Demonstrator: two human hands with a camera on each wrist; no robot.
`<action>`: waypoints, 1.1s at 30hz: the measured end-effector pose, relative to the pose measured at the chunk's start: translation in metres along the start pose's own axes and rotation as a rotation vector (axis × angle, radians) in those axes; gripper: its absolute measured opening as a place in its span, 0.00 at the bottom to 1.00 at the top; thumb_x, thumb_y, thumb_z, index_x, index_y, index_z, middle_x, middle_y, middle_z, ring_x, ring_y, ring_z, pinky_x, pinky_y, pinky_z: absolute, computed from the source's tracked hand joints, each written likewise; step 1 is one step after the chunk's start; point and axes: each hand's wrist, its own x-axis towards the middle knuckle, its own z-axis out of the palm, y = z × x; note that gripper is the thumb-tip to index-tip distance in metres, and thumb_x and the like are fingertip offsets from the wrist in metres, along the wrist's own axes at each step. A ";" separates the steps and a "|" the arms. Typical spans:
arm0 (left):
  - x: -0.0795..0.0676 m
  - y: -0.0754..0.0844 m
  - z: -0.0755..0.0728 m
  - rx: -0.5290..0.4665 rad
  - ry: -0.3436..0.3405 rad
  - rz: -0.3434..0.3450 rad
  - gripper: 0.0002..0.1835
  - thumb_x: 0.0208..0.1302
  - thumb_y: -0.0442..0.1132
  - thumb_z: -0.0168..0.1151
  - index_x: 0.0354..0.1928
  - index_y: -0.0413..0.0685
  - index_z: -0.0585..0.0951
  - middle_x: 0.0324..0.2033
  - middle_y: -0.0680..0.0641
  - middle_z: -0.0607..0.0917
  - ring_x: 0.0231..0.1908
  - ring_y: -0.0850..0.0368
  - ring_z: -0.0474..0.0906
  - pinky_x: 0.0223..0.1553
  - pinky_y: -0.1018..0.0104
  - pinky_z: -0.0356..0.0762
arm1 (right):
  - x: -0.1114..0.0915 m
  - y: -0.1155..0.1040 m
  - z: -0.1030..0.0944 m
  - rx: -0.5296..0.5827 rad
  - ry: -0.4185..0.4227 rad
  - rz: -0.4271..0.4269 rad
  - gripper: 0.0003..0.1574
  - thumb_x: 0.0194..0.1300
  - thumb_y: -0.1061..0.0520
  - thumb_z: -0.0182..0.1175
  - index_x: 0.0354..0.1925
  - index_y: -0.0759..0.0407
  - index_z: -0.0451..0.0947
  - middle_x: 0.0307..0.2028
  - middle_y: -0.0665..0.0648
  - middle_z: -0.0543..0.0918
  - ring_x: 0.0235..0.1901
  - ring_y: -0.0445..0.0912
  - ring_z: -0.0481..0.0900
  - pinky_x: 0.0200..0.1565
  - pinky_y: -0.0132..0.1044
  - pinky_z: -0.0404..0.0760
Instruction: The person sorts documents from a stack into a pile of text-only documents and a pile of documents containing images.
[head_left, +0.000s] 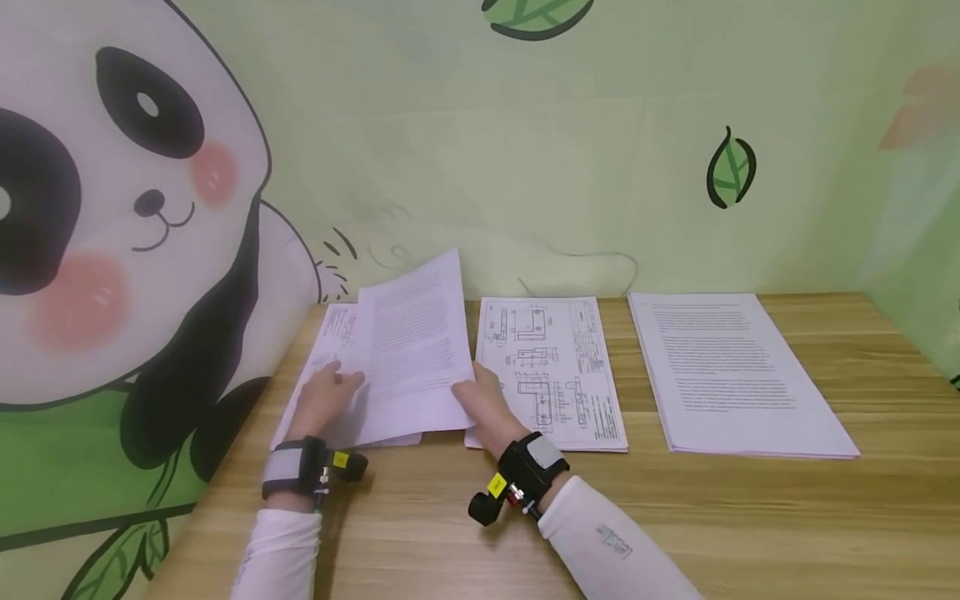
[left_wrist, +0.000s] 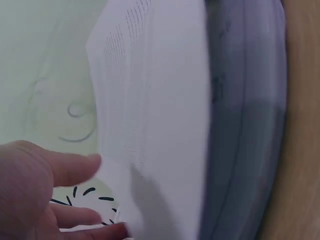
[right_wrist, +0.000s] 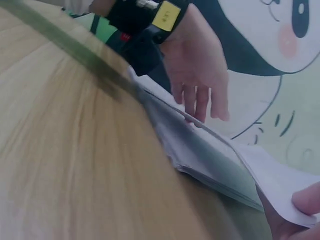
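The desk (head_left: 420, 525) carries a right pile (head_left: 731, 375) at 2 o'clock, a middle pile (head_left: 558, 367) at 12 and a left pile (head_left: 336, 333) at 10. Raised above the left pile, the paper (head_left: 412, 333) runs lengthwise roughly 12 to 6. The right hand (head_left: 486, 406), nearer, pinches its 5 o'clock edge, so it lies at 10 from those fingers. The left hand (head_left: 324, 398) has loose fingers, the paper at 2; contact is unclear.

Held paper (head_left: 412, 342) and stacks (head_left: 555, 375) look smooth, matt. Tabletop (head_left: 420, 533): wood grain, slight sheen. Sleeves (head_left: 630, 558): cloth. Wrist straps (head_left: 521, 468): matt black, fabric-like.
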 end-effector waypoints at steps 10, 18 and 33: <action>-0.006 0.020 -0.003 -0.437 -0.137 0.028 0.46 0.56 0.72 0.45 0.73 0.61 0.49 0.64 0.42 0.68 0.60 0.44 0.68 0.56 0.50 0.71 | -0.011 -0.020 -0.039 0.144 -0.098 -0.086 0.31 0.64 0.64 0.48 0.65 0.53 0.63 0.58 0.59 0.75 0.55 0.51 0.74 0.51 0.41 0.75; -0.022 0.049 0.019 -0.741 -0.262 0.138 0.33 0.61 0.54 0.57 0.67 0.58 0.63 0.53 0.44 0.80 0.45 0.52 0.82 0.40 0.60 0.82 | -0.023 -0.040 -0.077 0.090 -0.092 -0.109 0.28 0.66 0.62 0.48 0.64 0.51 0.64 0.56 0.57 0.78 0.53 0.49 0.76 0.46 0.36 0.76; -0.062 0.119 0.076 -0.733 -0.214 0.427 0.21 0.70 0.44 0.45 0.65 0.61 0.64 0.52 0.44 0.79 0.48 0.48 0.79 0.44 0.55 0.81 | -0.057 -0.066 -0.161 -0.051 -0.059 -0.184 0.27 0.72 0.56 0.42 0.68 0.50 0.58 0.60 0.62 0.75 0.51 0.48 0.78 0.43 0.37 0.79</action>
